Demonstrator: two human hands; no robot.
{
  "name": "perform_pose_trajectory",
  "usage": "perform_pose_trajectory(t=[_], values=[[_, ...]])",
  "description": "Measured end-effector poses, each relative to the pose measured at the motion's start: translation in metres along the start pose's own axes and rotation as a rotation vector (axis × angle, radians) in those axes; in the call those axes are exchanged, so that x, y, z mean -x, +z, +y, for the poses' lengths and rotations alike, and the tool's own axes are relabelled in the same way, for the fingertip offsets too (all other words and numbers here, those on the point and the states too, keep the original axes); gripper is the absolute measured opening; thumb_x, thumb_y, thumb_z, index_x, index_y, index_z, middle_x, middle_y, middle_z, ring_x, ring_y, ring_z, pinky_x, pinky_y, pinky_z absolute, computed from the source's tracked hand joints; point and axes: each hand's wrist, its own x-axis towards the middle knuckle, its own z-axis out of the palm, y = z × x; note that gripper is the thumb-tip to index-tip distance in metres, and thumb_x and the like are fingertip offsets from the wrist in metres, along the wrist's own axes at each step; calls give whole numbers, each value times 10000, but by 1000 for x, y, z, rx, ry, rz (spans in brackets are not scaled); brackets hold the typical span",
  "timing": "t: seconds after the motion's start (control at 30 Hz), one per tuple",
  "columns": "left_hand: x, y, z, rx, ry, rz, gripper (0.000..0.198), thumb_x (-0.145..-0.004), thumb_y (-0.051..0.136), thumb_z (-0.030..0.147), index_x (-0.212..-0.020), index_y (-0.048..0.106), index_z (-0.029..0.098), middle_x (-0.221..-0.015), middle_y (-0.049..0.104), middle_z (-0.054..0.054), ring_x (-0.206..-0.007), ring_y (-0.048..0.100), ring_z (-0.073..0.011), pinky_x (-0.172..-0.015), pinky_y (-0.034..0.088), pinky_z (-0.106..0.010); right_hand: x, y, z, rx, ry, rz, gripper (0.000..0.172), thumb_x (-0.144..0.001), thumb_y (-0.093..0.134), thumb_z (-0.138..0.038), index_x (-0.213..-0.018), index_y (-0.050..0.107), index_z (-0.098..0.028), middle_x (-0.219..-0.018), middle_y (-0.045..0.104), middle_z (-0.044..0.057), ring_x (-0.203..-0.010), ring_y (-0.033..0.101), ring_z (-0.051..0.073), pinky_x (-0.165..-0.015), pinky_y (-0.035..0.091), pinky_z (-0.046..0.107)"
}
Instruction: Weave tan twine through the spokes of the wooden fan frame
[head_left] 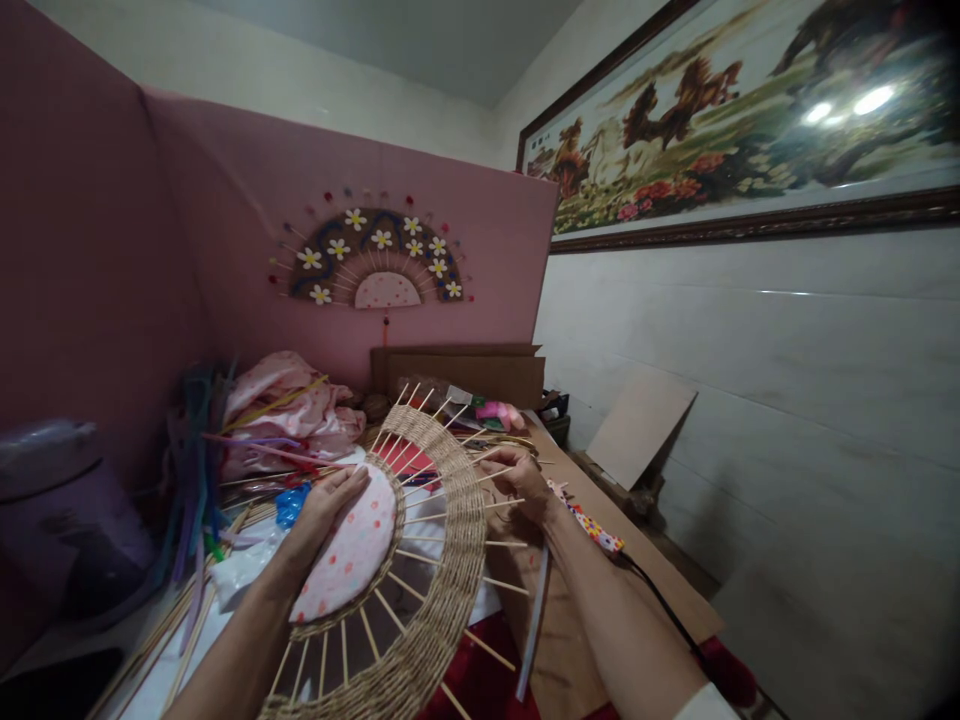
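Note:
A woven fan frame (457,540) with thin wooden sticks radiating past its rim is held over the table, tilted. Its half-round centre (358,545) is covered in pale pink cloth with red dots. My left hand (334,500) grips that centre at its upper left edge, fingers on the cloth and thumb side out of sight. At the right rim, my right hand (517,480) has its fingers pinched around the outer end of a stick (486,476).
A finished fan with white flowers (382,240) hangs on the pink panel. Pink cloth (289,400), coloured strips (191,470) and a blue bag (291,505) lie left. A patterned glue gun (596,528) with a black cord rests on cardboard (637,560) at right.

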Motion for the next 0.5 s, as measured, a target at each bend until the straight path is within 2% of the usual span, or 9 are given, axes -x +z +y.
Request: perform_pose_trajectory(t=[0.27,0.5], values=[[-2,-2,0,-39,20,25,296,-541,715,393,-675,623,145,-597,618,-5,-521,543,-125,-484,413,-216,0,2,-1,13,-41,8,145,-650,649,-273,-718,638,-145,-438,298,-87,-393,168,26,-395,80,221],[-6,-3,1,-3,24,90,353,-436,759,389,-615,600,130,-580,601,5,-514,529,-114,-493,410,-211,2,1,-5,-11,-39,4,165,-595,641,-235,-728,660,-139,-476,377,-64,-431,204,36,-424,103,217]])
